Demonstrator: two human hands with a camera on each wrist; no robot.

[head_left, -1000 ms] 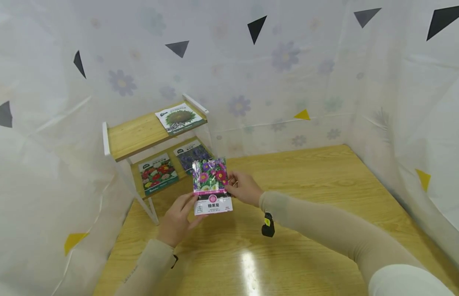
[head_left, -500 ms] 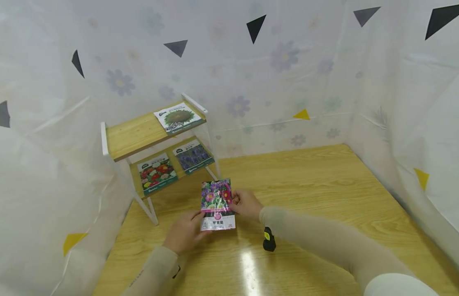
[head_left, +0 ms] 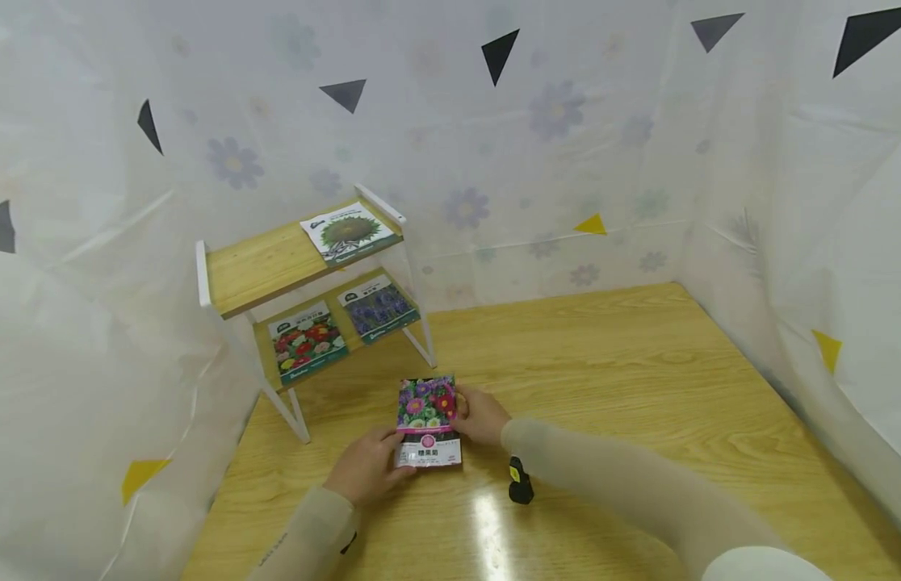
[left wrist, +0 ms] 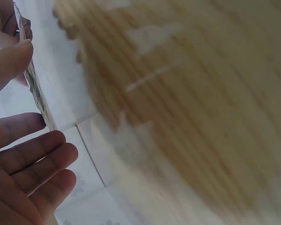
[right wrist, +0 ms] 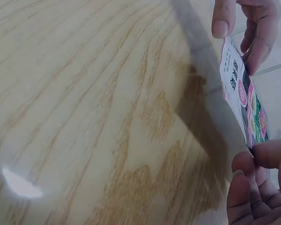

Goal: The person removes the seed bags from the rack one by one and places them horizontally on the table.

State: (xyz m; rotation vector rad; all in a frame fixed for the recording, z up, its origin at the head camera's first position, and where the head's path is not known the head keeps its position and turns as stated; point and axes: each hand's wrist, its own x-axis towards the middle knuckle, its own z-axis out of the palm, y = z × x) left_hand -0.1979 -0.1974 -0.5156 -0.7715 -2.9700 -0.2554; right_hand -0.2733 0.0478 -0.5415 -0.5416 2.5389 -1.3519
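A packet with pink, purple and red flowers [head_left: 429, 420] is held between both hands, low over the table in front of the small rack. My left hand [head_left: 366, 468] pinches its lower left edge, thumb on the front. The right hand [head_left: 481, 415] pinches its right edge near the middle. In the left wrist view the packet [left wrist: 35, 89] shows nearly edge-on, between the thumb and fingers of the left hand [left wrist: 33, 154]. In the right wrist view the packet's printed face [right wrist: 241, 89] is visible, with the right hand [right wrist: 264, 187] gripping one edge.
A two-level rack [head_left: 257, 270] stands at the left. Its upper shelf bears a packet with a green plant picture [head_left: 351, 232]; the lower one bears a red-flower packet [head_left: 305, 343] and a purple-flower packet [head_left: 379, 309]. The wooden table [head_left: 603, 363] extends rightward to the pale curtain.
Both hands have brought the flower packet down and slightly right, away from the rack's lower shelf toward the table. The purple-flower packet, partly covered before, now shows fully.
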